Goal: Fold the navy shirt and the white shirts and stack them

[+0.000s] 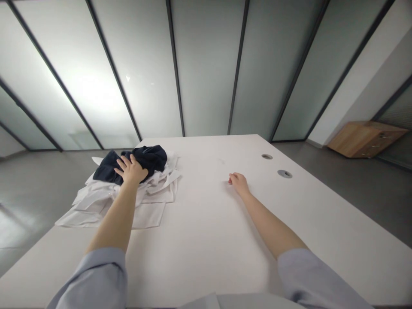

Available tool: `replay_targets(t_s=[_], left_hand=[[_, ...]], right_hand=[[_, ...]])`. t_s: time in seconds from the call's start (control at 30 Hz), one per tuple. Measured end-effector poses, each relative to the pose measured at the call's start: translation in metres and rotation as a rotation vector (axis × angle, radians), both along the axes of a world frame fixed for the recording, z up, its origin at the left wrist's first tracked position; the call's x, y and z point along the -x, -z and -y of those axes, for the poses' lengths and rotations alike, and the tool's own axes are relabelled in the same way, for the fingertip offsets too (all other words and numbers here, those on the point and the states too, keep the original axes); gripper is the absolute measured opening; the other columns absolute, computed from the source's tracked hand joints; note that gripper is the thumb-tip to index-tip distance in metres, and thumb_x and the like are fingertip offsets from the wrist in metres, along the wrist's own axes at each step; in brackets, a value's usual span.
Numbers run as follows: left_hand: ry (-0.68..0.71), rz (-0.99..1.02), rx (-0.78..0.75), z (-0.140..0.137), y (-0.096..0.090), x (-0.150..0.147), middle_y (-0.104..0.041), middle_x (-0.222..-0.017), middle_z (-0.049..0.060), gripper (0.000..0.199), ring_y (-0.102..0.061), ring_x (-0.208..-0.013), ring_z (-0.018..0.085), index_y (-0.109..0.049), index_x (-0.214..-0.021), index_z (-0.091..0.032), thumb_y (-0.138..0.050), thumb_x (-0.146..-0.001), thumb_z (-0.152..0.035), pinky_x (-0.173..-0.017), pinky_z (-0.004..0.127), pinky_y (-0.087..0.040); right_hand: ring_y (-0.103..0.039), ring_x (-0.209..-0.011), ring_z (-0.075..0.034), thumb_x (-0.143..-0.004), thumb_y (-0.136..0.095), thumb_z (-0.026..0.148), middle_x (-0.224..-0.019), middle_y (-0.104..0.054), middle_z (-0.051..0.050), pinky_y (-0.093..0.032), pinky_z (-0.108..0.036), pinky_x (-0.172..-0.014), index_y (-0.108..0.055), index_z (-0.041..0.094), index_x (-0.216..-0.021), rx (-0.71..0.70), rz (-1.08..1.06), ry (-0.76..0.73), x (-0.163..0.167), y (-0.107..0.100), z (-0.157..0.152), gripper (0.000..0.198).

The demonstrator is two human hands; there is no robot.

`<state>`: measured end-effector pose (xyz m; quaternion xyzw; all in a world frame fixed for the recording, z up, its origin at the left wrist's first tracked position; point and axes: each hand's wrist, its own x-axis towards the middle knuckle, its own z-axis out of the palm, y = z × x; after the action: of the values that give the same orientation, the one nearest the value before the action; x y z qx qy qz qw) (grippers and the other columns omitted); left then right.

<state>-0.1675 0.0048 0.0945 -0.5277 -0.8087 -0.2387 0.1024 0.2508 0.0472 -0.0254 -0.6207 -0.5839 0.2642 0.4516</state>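
My left hand (pixel 131 170) lies with spread fingers on a dark navy garment (pixel 151 158), which is bunched up. Beneath that garment is a heap of white clothes (pixel 96 199), rumpled and layered, at the left side of the white table (pixel 199 240). My right hand (pixel 239 183) rests at or just over the tabletop, right of the middle, with its fingers curled in. Whether anything is inside those curled fingers is hidden.
Two round cable holes, a farther one (pixel 267 156) and a nearer one (pixel 285 174), are set in the table's right part. Frosted glass panels (pixel 206 68) stand behind the table. A wooden cabinet (pixel 367 139) is on the floor at the far right.
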Motion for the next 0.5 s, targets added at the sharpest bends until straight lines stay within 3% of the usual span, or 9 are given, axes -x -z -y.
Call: replay_targets(t_s=[0.07,0.13,0.23,0.3,0.4,0.5], left_hand=[[0.044,-0.042,-0.245,0.011,-0.006,-0.033,-0.016,-0.155,0.021,0.079,-0.007,-0.143,0.04,-0.028,-0.143,-0.009,-0.052,-0.069,-0.025,-0.11,0.064,-0.01],[0.246,-0.058,-0.344,0.016,-0.002,-0.069,-0.027,-0.152,0.015,0.066,-0.019,-0.141,0.034,-0.038,-0.137,-0.013,-0.048,-0.072,-0.022,-0.113,0.054,-0.015],[0.594,-0.035,-0.239,0.012,0.021,-0.12,-0.056,-0.126,0.011,0.042,-0.047,-0.121,0.027,-0.054,-0.119,-0.018,-0.046,-0.079,-0.023,-0.106,0.043,-0.032],[0.715,0.004,-0.138,0.004,0.044,-0.144,-0.062,-0.113,0.009,0.032,-0.053,-0.11,0.025,-0.06,-0.109,-0.02,-0.047,-0.08,-0.022,-0.101,0.039,-0.038],[0.711,0.046,-0.03,-0.003,0.077,-0.165,-0.063,-0.109,0.009,0.027,-0.054,-0.107,0.024,-0.062,-0.105,-0.019,-0.049,-0.081,-0.02,-0.097,0.038,-0.04],[0.734,0.024,0.045,-0.001,0.095,-0.169,-0.061,-0.115,0.009,0.029,-0.051,-0.112,0.024,-0.062,-0.108,-0.018,-0.051,-0.081,-0.021,-0.099,0.038,-0.04]], right_hand=[[-0.06,-0.064,-0.019,-0.074,-0.043,0.042,-0.061,-0.066,-0.004,-0.045,-0.03,-0.068,-0.054,0.023,-0.054,0.036,-0.058,0.008,0.0,-0.002,-0.003,0.029],[-0.062,-0.065,-0.02,-0.073,-0.044,0.041,-0.063,-0.067,-0.005,-0.046,-0.03,-0.068,-0.054,0.023,-0.054,0.078,-0.121,0.004,0.0,-0.004,-0.005,0.027],[-0.063,-0.07,-0.02,-0.071,-0.047,0.037,-0.066,-0.069,-0.006,-0.047,-0.03,-0.07,-0.057,0.023,-0.057,0.132,-0.197,-0.043,-0.003,-0.008,-0.006,0.022],[-0.064,-0.072,-0.02,-0.069,-0.05,0.035,-0.068,-0.069,-0.006,-0.048,-0.03,-0.072,-0.059,0.022,-0.06,0.157,-0.232,-0.111,-0.005,-0.011,-0.005,0.019],[-0.064,-0.074,-0.02,-0.069,-0.053,0.034,-0.07,-0.07,-0.005,-0.048,-0.03,-0.074,-0.062,0.021,-0.063,0.168,-0.216,-0.203,-0.008,-0.014,-0.001,0.017],[-0.063,-0.074,-0.02,-0.072,-0.05,0.036,-0.072,-0.07,-0.005,-0.047,-0.03,-0.073,-0.062,0.02,-0.065,0.116,-0.116,-0.165,-0.007,-0.013,0.006,0.021]])
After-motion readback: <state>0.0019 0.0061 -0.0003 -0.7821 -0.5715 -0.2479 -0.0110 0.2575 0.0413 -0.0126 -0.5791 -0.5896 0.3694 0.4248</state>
